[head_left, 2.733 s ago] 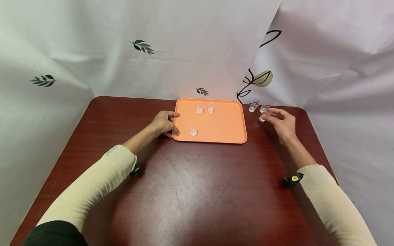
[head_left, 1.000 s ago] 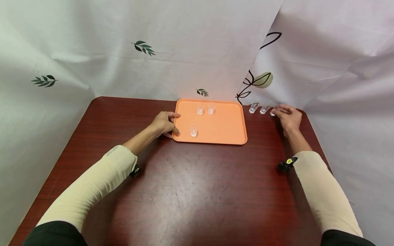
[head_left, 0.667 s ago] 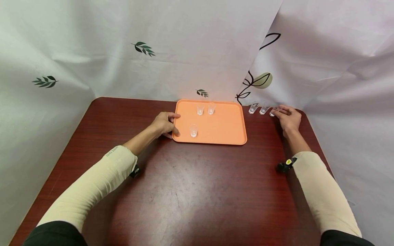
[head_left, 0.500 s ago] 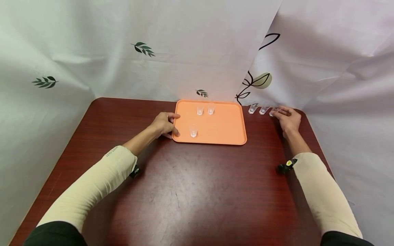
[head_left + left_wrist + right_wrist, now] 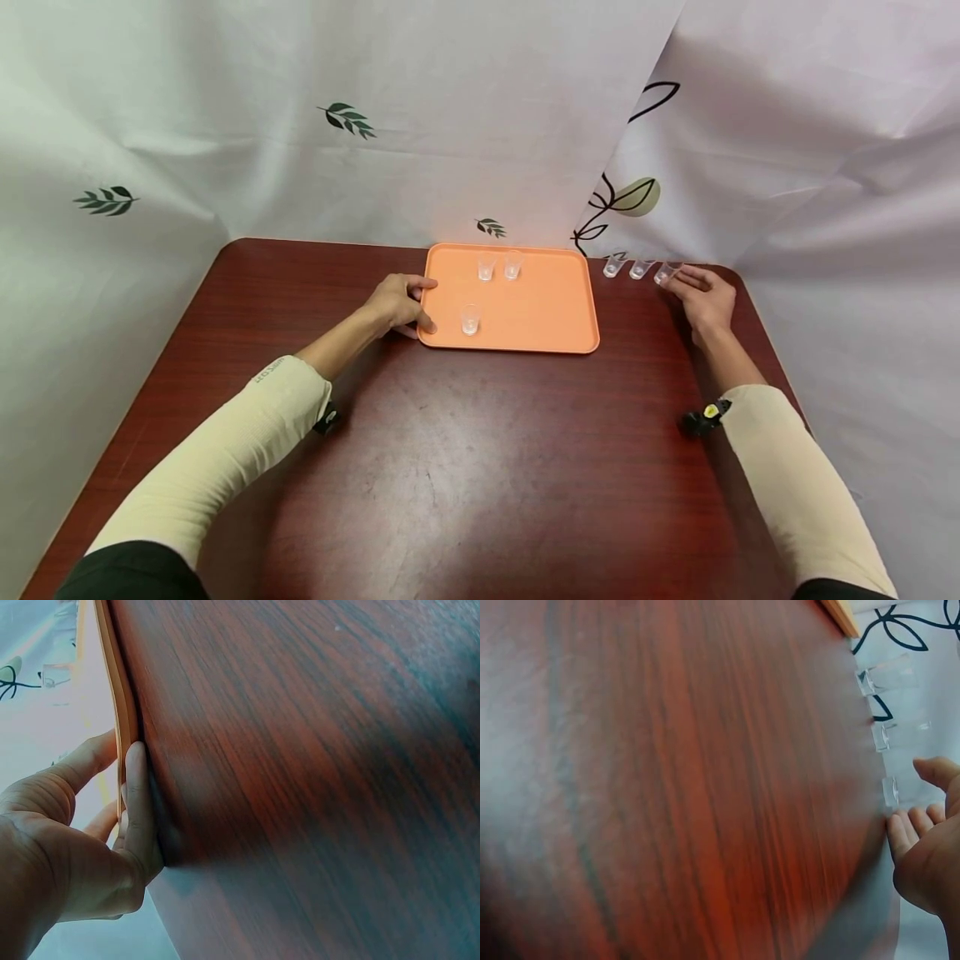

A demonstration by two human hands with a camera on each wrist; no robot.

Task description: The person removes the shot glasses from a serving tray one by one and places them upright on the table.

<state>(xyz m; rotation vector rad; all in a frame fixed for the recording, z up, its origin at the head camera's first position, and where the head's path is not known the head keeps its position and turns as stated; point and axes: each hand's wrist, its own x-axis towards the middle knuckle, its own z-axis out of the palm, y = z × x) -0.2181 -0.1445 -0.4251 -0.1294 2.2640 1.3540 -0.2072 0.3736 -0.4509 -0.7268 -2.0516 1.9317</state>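
An orange tray (image 5: 536, 308) lies on the table toward the back. At its left end my left hand (image 5: 396, 304) grips the rim, fingers against the edge as the left wrist view also shows. Three small clear cups stand on the tray: two at the back (image 5: 486, 268) (image 5: 512, 267) and one near the front left (image 5: 470, 320). Right of the tray, three like cups form a row: one near it (image 5: 613, 267), a middle one (image 5: 640, 269) and an end one (image 5: 664, 273). My right hand (image 5: 705, 300) is beside the end cup, thumb and fingers apart in the right wrist view.
The dark red-brown wooden table (image 5: 450, 467) spreads in front of the tray. A pale curtain (image 5: 450, 125) with leaf prints hangs along the table's back edge, close behind the tray and the row of cups.
My right hand carried a cup back and right to the end of the row, then loosened its fingers from it. My left hand stays on the tray's rim.
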